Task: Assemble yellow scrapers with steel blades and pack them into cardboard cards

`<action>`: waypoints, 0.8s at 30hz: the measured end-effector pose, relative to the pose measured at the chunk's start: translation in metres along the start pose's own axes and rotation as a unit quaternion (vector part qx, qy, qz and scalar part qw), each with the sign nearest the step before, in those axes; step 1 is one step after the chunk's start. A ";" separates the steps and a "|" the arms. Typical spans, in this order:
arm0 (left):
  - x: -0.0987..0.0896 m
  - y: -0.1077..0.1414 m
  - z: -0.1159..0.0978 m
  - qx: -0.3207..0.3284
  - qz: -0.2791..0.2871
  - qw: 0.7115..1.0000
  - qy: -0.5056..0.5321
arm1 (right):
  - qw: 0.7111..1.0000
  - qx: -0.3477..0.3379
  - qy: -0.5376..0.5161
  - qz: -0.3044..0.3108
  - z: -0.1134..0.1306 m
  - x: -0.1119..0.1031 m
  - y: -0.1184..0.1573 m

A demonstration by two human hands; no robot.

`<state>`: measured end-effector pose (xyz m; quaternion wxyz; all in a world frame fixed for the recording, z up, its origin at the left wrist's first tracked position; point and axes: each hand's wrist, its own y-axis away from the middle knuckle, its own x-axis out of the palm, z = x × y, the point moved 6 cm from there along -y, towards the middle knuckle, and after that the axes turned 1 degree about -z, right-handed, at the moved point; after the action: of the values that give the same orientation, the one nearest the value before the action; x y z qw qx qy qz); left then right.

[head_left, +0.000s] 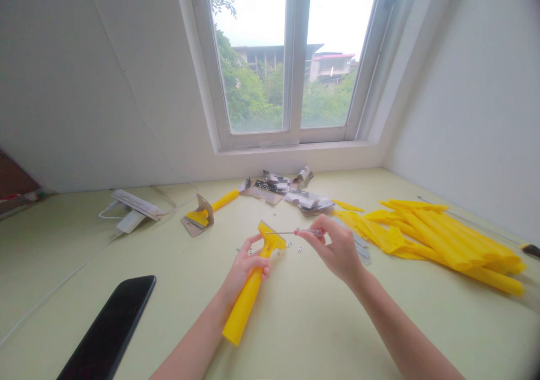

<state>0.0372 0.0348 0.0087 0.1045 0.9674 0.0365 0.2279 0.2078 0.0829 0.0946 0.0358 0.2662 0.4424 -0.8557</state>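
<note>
My left hand (pixel 244 266) is closed around the neck of a yellow scraper (pixel 248 301), whose ribbed handle points down toward me and whose wide head faces away. Pinched between the fingertips of my right hand (pixel 335 245) is a thin screwdriver (pixel 287 232). Its metal shaft reaches left across to the scraper's head, with the tip at or just over it; contact is too small to make out. Several small metal nuts or screws (pixel 300 249) lie on the table (pixel 320 323) close to the head.
Yellow scraper handles and flat yellow parts (pixel 455 233) are heaped at right, beside grey blades (pixel 358 239). Crumpled packaging (pixel 307 200) lies near the window. Another scraper (pixel 223 200) with a cardboard guard, a power strip (pixel 135 202) and a black phone (pixel 112 323) occupy the left.
</note>
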 end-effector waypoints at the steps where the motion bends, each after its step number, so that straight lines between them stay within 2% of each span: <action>1: 0.000 -0.001 0.000 0.001 0.004 1.000 0.000 | 1.000 -0.001 0.011 -0.002 -0.001 0.000 0.000; 4: -0.001 -0.002 0.001 0.007 0.013 1.000 -0.002 | 0.999 -0.002 0.039 0.003 -0.002 0.002 0.001; 7: 0.000 -0.001 0.001 0.003 0.010 1.000 -0.006 | 0.998 0.016 0.040 0.035 -0.002 0.005 0.002; 13: -0.001 0.002 -0.002 0.018 -0.014 1.000 0.007 | 0.994 0.020 -0.049 0.099 0.005 0.010 0.002; 16: -0.001 0.001 -0.001 0.018 -0.008 1.000 0.005 | 0.995 0.007 -0.069 0.079 0.006 0.008 0.000; 20: 0.000 0.000 0.001 0.006 0.007 1.000 0.001 | 0.999 0.006 -0.038 0.023 0.000 0.003 0.000; 24: 0.001 0.000 0.001 0.000 0.015 1.000 0.006 | 0.999 0.020 -0.019 0.026 -0.003 0.006 0.002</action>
<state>0.0390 0.0346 0.0080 0.1005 0.9664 0.0229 0.2353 0.2042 0.0856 0.0886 0.0614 0.2621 0.4169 -0.8682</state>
